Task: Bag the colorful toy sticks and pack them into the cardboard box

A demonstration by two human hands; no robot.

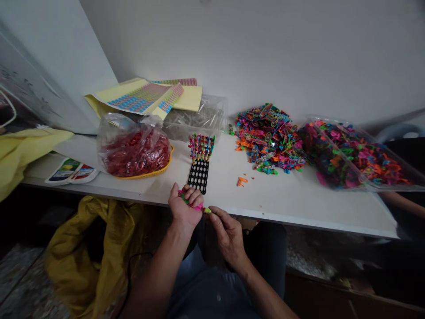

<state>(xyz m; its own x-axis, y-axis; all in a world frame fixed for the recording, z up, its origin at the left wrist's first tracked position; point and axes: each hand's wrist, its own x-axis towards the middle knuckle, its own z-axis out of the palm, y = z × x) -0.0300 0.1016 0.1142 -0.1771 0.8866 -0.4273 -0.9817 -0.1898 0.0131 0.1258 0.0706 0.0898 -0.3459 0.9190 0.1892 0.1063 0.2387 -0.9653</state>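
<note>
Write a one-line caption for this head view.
Left hand grips bright plastic pieces, right hand pinching their end, beside a black holed rack on a table.

- The left hand (183, 207) curls around a slim pink-and-green plastic piece (190, 202), which lies across the palm with most of its length hidden by the fingers.
- The piece's yellow-green tip (207, 210) pokes out to the right, held between the right hand's (228, 235) thumb and fingers (too small to make out its exact shape).
- Just ahead of the left hand, a black perforated plastic tray (198, 176) lies flat on the white worktop (285, 208), its round holes in neat rows.
- Multicoloured plastic pieces (201, 147) stand upright in a tight row at the tray's far end.
</note>
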